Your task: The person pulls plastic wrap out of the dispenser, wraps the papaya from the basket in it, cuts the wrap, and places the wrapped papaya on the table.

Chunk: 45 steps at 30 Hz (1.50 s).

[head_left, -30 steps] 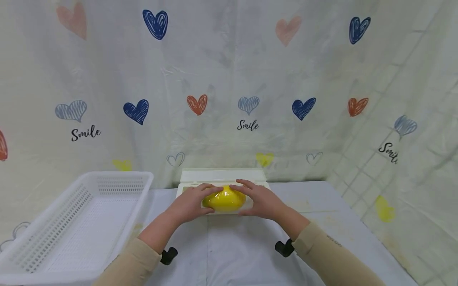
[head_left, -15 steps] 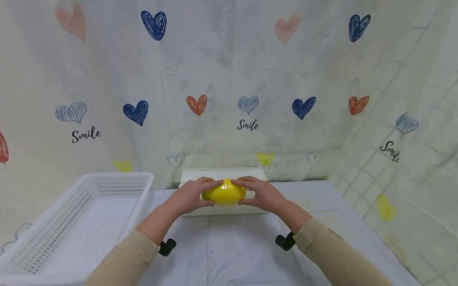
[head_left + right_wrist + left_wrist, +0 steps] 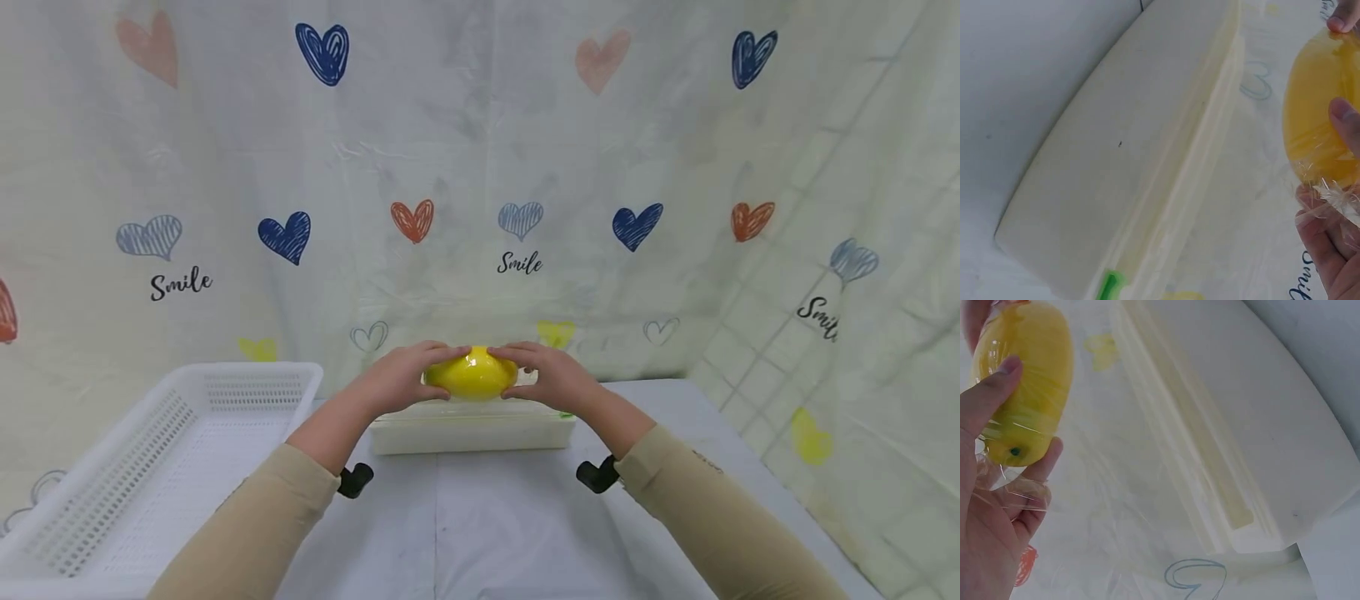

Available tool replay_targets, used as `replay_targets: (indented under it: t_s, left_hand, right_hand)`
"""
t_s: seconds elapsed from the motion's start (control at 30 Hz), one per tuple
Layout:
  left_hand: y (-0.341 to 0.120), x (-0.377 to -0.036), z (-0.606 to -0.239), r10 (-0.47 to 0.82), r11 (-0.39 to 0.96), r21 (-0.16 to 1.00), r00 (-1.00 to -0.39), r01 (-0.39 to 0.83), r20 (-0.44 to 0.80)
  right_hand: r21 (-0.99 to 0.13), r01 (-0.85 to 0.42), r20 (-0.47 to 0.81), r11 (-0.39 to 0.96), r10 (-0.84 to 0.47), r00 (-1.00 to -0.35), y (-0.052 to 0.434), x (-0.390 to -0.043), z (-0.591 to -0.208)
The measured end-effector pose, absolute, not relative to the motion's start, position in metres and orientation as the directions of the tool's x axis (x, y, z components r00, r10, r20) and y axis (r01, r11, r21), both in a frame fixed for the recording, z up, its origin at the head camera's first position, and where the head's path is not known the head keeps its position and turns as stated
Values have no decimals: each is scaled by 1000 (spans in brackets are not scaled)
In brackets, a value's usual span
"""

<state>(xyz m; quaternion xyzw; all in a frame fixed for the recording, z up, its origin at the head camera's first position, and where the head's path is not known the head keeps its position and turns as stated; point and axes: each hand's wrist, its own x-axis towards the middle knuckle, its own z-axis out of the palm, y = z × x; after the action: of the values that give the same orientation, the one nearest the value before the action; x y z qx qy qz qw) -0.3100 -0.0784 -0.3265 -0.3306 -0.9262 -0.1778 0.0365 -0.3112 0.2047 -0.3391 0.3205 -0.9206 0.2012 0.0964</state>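
We hold a yellow lemon (image 3: 471, 375), sealed in clear cling film, in the air just above the white film dispenser box (image 3: 472, 429) at the far middle of the table (image 3: 495, 533). Our left hand (image 3: 401, 382) cups one end, thumb and fingers curled round the fruit; our right hand (image 3: 551, 379) grips the other end the same way, and its wrist view shows loose, crinkled film bunched against the fingers (image 3: 1342, 119).

The risk, as we judge it, lies in that slick wrap — the fruit could slide out between our palms and drop onto the box or roll across the cloth. The loose tail of film might also come unstuck, or it may yet be tied to the roll and tug the dispenser along; we cannot tell which.

For room, the heart-printed curtain (image 3: 480, 167) hangs close behind the box, so nothing opens that way. The white slatted basket (image 3: 112, 492) sits well apart at our left, with bare table in front — and the table's right edge lies near our right sleeve.
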Motion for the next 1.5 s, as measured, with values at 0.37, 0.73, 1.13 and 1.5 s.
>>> replay_targets:
  t_s: [0.37, 0.73, 1.13, 1.5]
  left_hand:
    - [-84, -317, -307, 587, 720, 327, -788, 613, 184]
    - [-84, -316, -283, 590, 709, 340, -784, 618, 193]
    - [-83, -315, -265, 602, 695, 349, -774, 628, 194]
    - [-81, -309, -246, 602, 704, 332, -776, 628, 189]
  right_hand:
    - [-266, -645, 300, 716, -575, -761, 200, -320, -313]
    - [-294, -622, 292, 726, -551, -782, 199, -321, -292]
    - [-332, -613, 296, 717, -538, -789, 199, -317, -275]
    - [-319, -616, 317, 720, -532, -786, 201, -314, -259]
